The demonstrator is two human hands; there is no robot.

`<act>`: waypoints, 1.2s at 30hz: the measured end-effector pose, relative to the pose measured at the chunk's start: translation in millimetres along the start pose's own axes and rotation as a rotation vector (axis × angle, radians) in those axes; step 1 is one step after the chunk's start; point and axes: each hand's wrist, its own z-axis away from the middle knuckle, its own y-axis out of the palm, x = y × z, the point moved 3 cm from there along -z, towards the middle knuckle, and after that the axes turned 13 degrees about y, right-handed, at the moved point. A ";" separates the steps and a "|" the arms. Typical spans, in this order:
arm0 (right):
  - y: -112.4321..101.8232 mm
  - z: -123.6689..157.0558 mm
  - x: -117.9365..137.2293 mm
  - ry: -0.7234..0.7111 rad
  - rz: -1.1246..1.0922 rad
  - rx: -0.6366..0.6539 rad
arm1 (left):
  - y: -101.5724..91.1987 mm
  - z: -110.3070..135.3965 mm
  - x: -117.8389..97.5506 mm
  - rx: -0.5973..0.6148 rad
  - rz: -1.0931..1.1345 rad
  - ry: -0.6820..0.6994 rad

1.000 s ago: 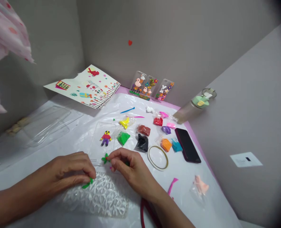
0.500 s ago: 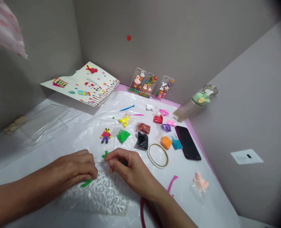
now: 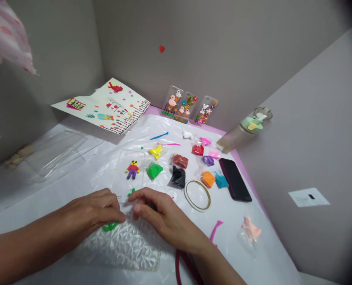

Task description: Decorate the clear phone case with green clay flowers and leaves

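My left hand [image 3: 100, 209] is closed, fingers bent together over a thin curved green clay strip [image 3: 110, 227] above a clear textured sheet [image 3: 131, 247]. Part of the strip is hidden by the fingers. My right hand [image 3: 159, 217] is curled, thumb and forefinger slightly apart. Inside its curl a patch of green clay [image 3: 154, 206] shows, mostly covered. Just beyond the right fingertips, a small green clay shape [image 3: 131, 192] lies on a clear phone case [image 3: 119, 168]. The same case carries a clay figure [image 3: 132, 170] with yellow head, red top and purple legs.
Several bagged clay lumps, including green clay [image 3: 154, 171] and black clay [image 3: 178, 177], lie beyond my hands. A tape roll [image 3: 198, 196], phone [image 3: 235, 180] and bottle [image 3: 238, 136] stand right. Decorated cases [image 3: 172, 101] lean at the wall; clear cases [image 3: 57, 154] lie left.
My right hand has shifted slightly left and down, opening a little. My left fingertips have edged right, and the green strip beneath them shows a more curved outline.
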 end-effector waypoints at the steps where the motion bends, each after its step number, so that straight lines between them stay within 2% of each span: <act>1: 0.7 0.6 0.1 -0.004 -0.018 0.036 | -1.3 0.0 0.1 -0.003 0.006 -0.007; 5: 5.1 -2.6 -4.2 -0.027 -0.244 0.164 | -8.6 0.9 0.6 -0.045 0.004 0.002; 7: 7.4 -6.8 -7.7 -0.040 -0.409 0.202 | -11.7 1.6 -2.4 -0.109 -0.025 0.031; 9: 9.0 -10.6 -10.8 -0.038 -0.564 0.222 | -13.8 1.1 -8.8 -0.250 -0.082 0.015; 11: 10.5 -12.6 -12.6 -0.019 -0.680 0.242 | -13.5 -2.0 -17.9 -0.428 -0.146 -0.071; 12: 11.1 -12.6 -12.8 -0.005 -0.716 0.246 | -11.1 -5.9 -24.0 -0.467 -0.159 -0.071; 14: 11.6 -11.0 -12.1 0.023 -0.749 0.233 | -4.5 -17.6 -35.6 -0.469 -0.163 -0.017; 16: 12.0 -8.3 -10.5 0.045 -0.754 0.209 | 0.8 -29.7 -42.5 -0.423 -0.183 0.045; 20: 13.1 -4.5 -8.7 0.053 -0.752 0.197 | 3.5 -43.1 -41.9 -0.305 -0.250 0.137; 24: 12.7 -5.7 -11.9 0.066 -0.696 0.154 | 1.5 -40.8 -37.1 -0.357 -0.168 0.108; 29: 12.9 -7.3 -7.8 0.064 -0.710 0.189 | 6.3 -25.8 -31.7 -0.486 -0.031 -0.048; 32: 10.1 -5.8 -2.6 0.064 -0.655 0.114 | 5.9 -17.5 -27.2 -0.552 -0.027 -0.123; 36: 8.7 -5.3 -0.5 0.080 -0.604 0.048 | 2.8 -17.8 -27.0 -0.533 -0.073 -0.062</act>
